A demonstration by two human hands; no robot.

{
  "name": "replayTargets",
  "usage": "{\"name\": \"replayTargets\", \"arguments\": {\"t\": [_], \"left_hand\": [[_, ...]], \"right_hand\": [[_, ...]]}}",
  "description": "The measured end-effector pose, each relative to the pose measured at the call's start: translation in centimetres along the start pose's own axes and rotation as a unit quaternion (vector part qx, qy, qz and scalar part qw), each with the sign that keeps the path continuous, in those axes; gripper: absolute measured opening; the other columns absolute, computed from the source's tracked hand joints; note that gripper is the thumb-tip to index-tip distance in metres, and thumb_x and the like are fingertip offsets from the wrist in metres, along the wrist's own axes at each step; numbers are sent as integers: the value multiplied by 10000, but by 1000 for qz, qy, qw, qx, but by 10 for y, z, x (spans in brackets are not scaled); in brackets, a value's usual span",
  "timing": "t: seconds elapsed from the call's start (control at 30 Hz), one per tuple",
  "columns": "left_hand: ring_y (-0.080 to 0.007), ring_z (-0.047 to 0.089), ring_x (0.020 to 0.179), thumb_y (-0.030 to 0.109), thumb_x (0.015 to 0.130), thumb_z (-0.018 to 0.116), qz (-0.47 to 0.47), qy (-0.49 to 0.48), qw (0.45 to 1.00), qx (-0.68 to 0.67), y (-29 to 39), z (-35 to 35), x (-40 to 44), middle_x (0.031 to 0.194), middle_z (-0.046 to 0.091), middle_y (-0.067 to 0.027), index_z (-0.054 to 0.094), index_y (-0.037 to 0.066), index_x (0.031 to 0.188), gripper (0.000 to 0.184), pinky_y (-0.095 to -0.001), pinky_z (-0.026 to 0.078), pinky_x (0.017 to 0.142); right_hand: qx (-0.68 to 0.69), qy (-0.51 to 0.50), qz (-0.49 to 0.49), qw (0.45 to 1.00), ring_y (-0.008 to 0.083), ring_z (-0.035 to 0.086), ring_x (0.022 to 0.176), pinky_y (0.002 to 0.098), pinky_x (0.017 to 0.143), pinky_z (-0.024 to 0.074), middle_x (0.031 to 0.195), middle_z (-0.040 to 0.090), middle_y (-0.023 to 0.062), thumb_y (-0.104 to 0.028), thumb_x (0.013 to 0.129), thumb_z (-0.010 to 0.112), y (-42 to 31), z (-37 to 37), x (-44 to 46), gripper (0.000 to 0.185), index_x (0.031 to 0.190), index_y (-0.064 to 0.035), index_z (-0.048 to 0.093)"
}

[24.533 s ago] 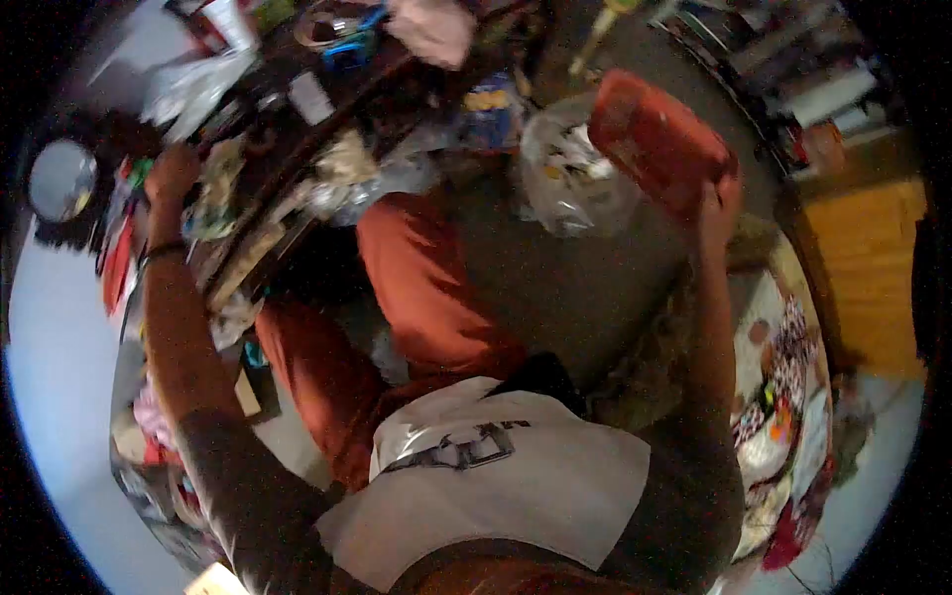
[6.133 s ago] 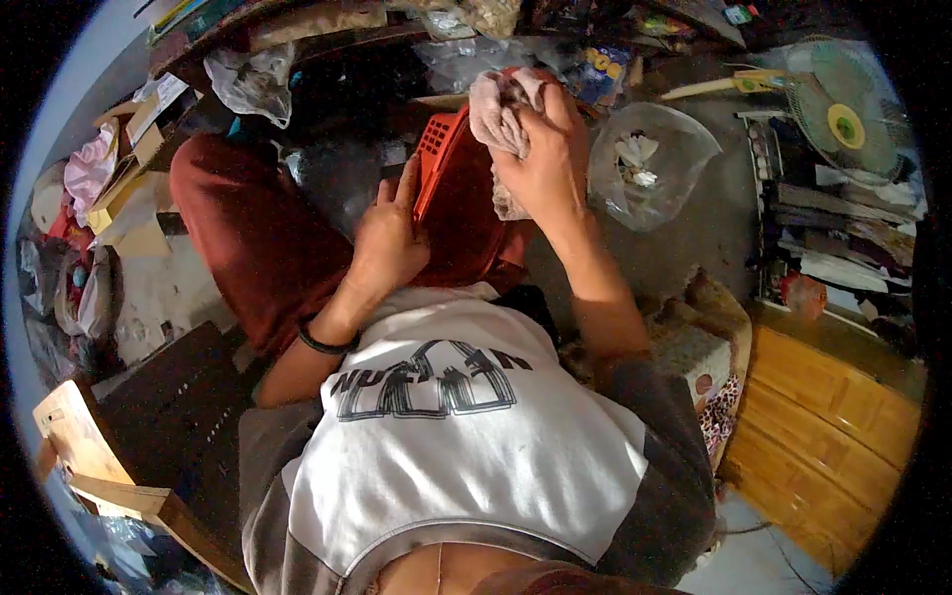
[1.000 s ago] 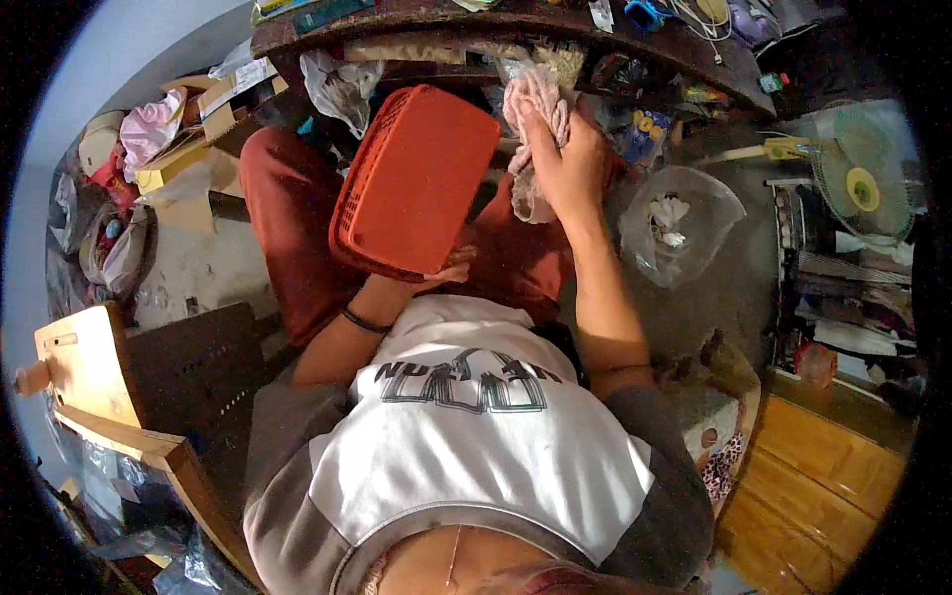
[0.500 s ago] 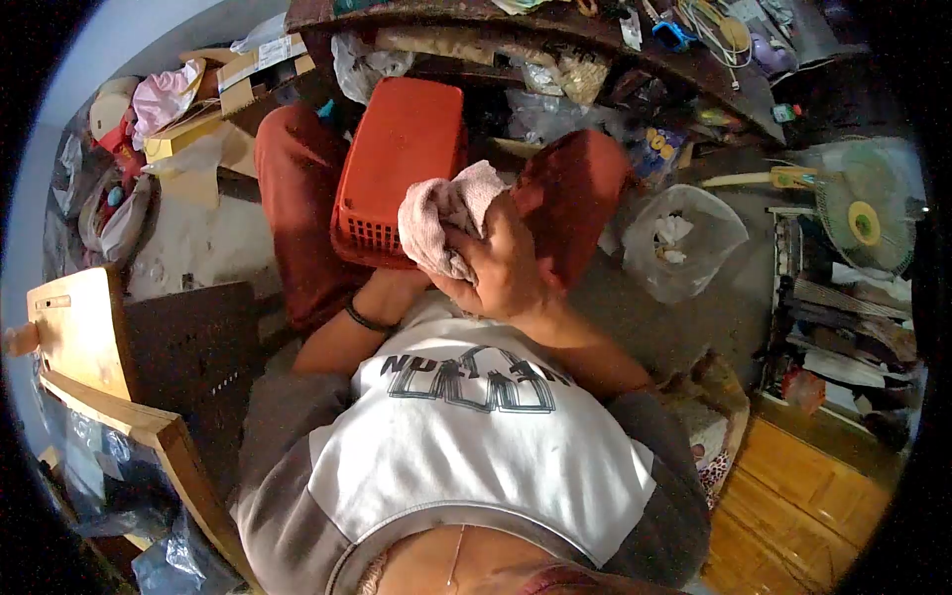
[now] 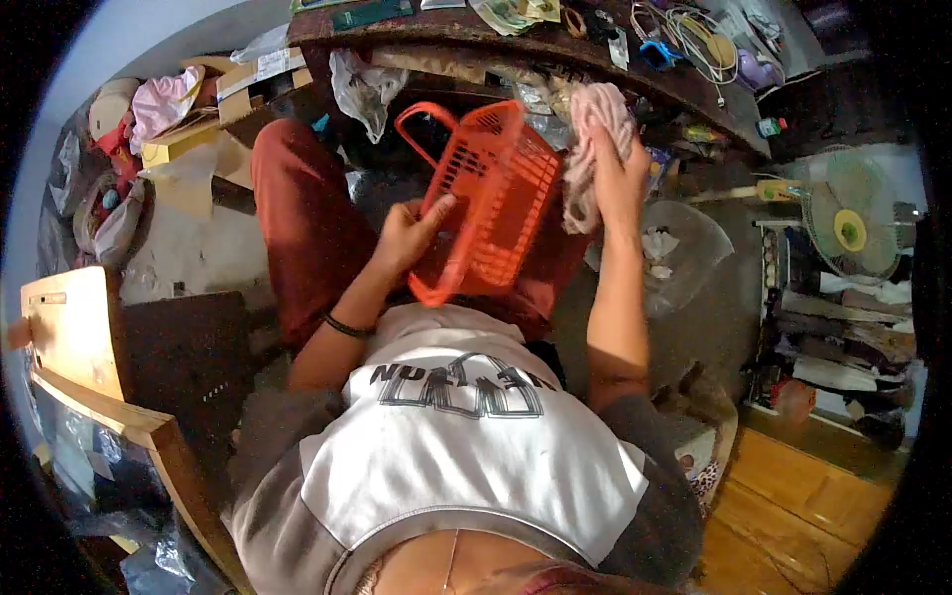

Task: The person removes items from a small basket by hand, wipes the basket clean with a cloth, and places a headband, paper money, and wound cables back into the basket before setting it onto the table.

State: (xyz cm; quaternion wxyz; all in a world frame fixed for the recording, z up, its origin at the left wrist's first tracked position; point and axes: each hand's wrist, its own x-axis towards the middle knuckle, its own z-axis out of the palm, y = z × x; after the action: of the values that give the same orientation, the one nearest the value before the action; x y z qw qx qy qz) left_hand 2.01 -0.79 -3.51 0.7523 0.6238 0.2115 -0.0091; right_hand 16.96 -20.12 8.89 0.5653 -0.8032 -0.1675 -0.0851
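Note:
My left hand [image 5: 412,234] grips the near left rim of a red plastic basket [image 5: 511,213], its thumb over the edge. The basket is tilted above my lap, its slotted walls and inside showing, with a red handle [image 5: 424,111] sticking out at the upper left. To the right of the basket, my right hand [image 5: 617,178] is closed on a crumpled pale pink cloth [image 5: 598,114], which hangs down beside the basket's right side.
A dark wooden table [image 5: 466,36] with cables and papers spans the top. On the right are a clear plastic bag [image 5: 684,260], a fan [image 5: 848,213] and wooden drawers [image 5: 793,506]. Cardboard boxes [image 5: 263,89] lie upper left, a wooden frame [image 5: 129,416] lower left.
The basket has turned from showing its underside to showing its inside and handle. My right hand, with the cloth, has moved up and right, away from the basket's near end.

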Motion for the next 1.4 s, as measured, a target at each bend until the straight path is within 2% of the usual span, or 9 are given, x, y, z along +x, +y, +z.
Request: {"name": "replayTargets", "arguments": {"t": [0.23,0.3,0.43,0.5,0.6,0.73,1.0,1.3,1.4], "left_hand": [[-57,465,505,345,922,607,150,156,968,124,20,0,6,552,538,-55,689,-16,942,371,-291,365,451],[-70,468,492,343,923,600,167,189,951,178,27,-3,9,539,522,-90,692,-3,946,358,-309,373,457],[-99,458,462,334,926,590,245,218,935,137,34,-12,14,542,517,-110,680,-17,954,363,-321,370,450],[-72,470,500,317,923,598,224,222,940,133,40,-17,11,559,559,-87,677,-22,990,354,-290,373,461],[-44,462,531,306,922,609,218,212,942,139,46,-21,6,590,591,-67,683,-26,989,346,-263,373,475],[-33,468,574,310,922,619,165,147,975,15,56,-24,-1,683,635,-15,692,-33,971,354,-232,375,503],[-13,465,635,230,914,642,152,143,969,-129,62,-20,-9,746,614,46,681,-19,984,261,-177,366,569],[-32,493,647,65,833,674,336,264,904,-16,72,-4,-15,705,593,1,547,-1,783,152,-199,407,582],[-47,460,589,81,818,697,350,253,900,56,70,-1,-16,635,554,-13,537,7,745,190,-213,395,543]], "right_hand": [[-23,11,121,992,141,581,982,295,858,434,1099,648,67,-151,922,537,52,9,-52,311,1159,38,605],[58,33,62,996,152,565,1023,311,898,419,1163,620,73,-89,904,503,36,30,-86,334,1206,37,568],[114,-98,137,979,181,540,1113,318,958,397,1221,590,91,-114,909,515,40,22,-119,356,1232,33,550],[189,-118,122,967,174,552,1101,319,962,402,1207,601,76,-134,921,520,52,17,-122,352,1229,30,566],[229,-88,274,930,163,528,1134,301,980,398,1269,568,49,-151,917,572,32,-7,-103,379,1271,-17,550],[380,10,237,894,213,620,963,356,825,525,1152,597,92,-223,935,545,38,-13,-81,371,1251,-30,533],[461,-5,223,859,356,609,995,469,851,531,1132,599,194,-319,954,468,22,-43,-71,438,1277,-23,488],[338,2,180,924,278,586,1096,395,910,495,1238,564,165,-218,858,610,-30,-51,-92,447,1235,12,536],[-74,-232,-138,960,288,584,1091,387,877,494,1242,548,201,-163,785,694,-43,-28,-90,440,1174,-3,569]]}}
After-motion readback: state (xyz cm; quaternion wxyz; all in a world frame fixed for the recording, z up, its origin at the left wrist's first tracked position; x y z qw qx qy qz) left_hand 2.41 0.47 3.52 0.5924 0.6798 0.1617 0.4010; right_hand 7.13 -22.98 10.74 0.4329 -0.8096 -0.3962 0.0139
